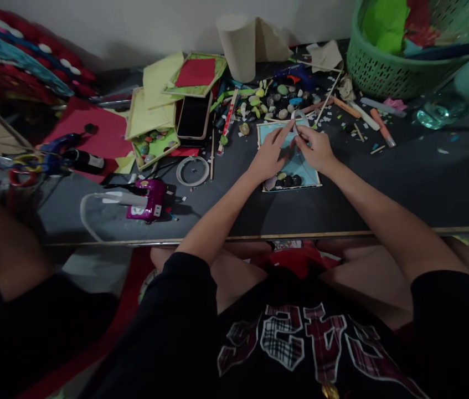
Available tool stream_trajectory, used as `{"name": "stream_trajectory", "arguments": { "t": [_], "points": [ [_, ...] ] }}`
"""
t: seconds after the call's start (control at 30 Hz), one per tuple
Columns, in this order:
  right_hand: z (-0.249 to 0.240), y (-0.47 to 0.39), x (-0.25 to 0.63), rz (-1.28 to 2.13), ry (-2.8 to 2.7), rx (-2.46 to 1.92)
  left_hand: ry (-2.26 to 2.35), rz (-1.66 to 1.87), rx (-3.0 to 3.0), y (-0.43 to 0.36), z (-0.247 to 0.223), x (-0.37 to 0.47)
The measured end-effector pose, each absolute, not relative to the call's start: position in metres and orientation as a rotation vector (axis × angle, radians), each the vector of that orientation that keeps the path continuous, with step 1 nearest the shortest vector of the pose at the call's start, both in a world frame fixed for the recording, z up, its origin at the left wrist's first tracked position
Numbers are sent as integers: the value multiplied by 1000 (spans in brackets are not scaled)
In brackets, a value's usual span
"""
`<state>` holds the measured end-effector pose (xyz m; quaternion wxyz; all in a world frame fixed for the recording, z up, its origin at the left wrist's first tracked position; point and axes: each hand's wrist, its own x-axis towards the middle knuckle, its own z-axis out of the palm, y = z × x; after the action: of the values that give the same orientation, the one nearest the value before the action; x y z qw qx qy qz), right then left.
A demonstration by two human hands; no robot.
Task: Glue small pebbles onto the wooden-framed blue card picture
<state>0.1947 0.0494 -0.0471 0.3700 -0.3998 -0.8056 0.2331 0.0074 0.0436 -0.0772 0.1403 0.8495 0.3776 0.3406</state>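
A light blue panel [309,175] edged with thin sticks lies on the dark table in front of me. A pale, thin curved strip [297,115] loops up between my fingertips over its far part; I cannot make out its material. My left hand [272,151] reaches across the panel's left side, its fingertips closed at the strip. From the right, my right hand [316,148] pinches the strip between thumb and fingers. Several dark round stones [288,181] sit along the panel's near edge, beside a greyish flat piece [270,183].
Loose pebbles [278,100] and scraps lie behind the panel. To the left are a tape roll [192,171], a phone [194,117], framed panels [151,113] and a purple power adapter [151,200]. A green basket [384,72] and a glass [437,111] stand right. Another person's arm [5,244] shows far left.
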Motion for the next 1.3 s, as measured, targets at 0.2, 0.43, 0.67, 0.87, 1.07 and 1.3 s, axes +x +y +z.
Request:
{"name": "stream_trajectory", "arguments": {
  "t": [0.2, 0.43, 0.67, 0.87, 1.07, 1.3],
  "points": [
    [-44, 43, 198, 470, -2075, -1133, 1150, 1080, 2468, 48, -76, 7],
    [-40, 40, 196, 517, -2188, -1131, 1250, 1075, 2498, 38, -63, 3],
    [-39, 40, 195, 563, -2224, -1017, 1203, 1124, 2596, 36, -60, 3],
    [-36, 37, 195, 537, -2209, -1084, 1164, 1170, 2667, 32, -53, -3],
    [-34, 38, 195, 520, -2201, -1110, 1235, 1016, 2595, 33, -55, -2],
    [-38, 44, 197, 324, -2256, -1162, 1284, 1072, 2531, 33, -57, 0]
  ]
}}
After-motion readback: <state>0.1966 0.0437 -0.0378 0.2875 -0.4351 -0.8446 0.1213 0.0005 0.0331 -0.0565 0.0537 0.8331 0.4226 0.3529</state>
